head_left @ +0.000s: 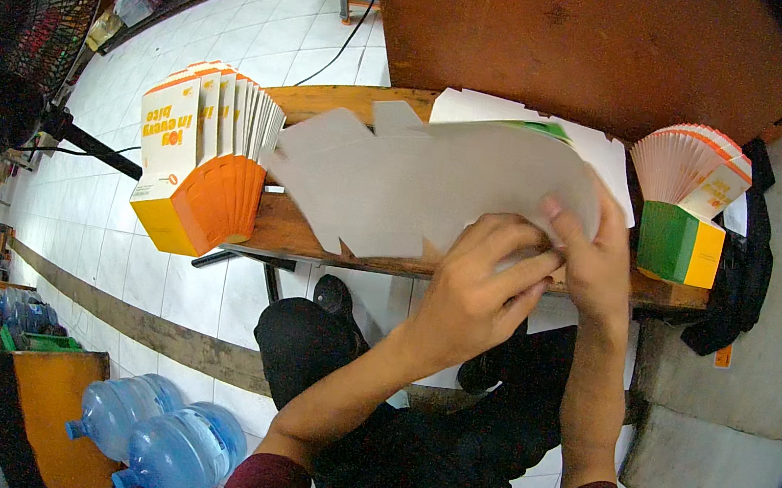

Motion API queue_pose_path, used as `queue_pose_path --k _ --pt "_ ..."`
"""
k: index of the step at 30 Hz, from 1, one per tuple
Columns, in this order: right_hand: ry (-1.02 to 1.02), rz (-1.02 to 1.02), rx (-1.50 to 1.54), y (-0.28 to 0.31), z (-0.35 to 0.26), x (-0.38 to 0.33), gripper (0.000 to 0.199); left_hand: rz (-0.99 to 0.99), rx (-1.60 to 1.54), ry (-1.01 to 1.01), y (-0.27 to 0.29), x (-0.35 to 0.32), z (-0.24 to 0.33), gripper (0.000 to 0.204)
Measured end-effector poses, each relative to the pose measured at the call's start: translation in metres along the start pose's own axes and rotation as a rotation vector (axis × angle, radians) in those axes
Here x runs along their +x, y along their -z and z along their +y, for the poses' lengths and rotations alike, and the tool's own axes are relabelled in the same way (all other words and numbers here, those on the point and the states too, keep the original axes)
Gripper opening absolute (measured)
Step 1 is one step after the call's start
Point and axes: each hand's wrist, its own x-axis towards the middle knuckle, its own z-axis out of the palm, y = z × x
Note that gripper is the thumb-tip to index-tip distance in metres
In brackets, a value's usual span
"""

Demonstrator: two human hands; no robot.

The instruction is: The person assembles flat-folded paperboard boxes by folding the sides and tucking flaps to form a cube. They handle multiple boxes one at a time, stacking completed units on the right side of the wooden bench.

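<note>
While the right hand (pixel 604 257) pinches the right end of a grey cardboard sheet (pixel 419 184), the left hand (pixel 490 277) meets it, fingers curled; whether these grip is unclear. The sheet lies over the wooden counter (pixel 299 227), between a left carton stack (pixel 210 156) and a right carton stack (pixel 685 209).

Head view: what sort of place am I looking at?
Probably a small packaging workshop: fanned stacks of printed cartons and a grey die-cut carton blank at a narrow wooden bench suggest hand box-making.
</note>
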Motion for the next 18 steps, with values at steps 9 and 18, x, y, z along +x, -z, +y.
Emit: queue_pose_path --k 9,18 --pt "0.407 0.02 -0.065 0.017 0.013 0.01 0.031 0.505 -1.23 0.771 0.051 0.003 -0.025 0.047" --pt "0.592 0.194 -0.92 -0.016 -0.023 0.0 0.056 0.707 -0.705 0.682 0.045 0.011 -0.031 0.028"
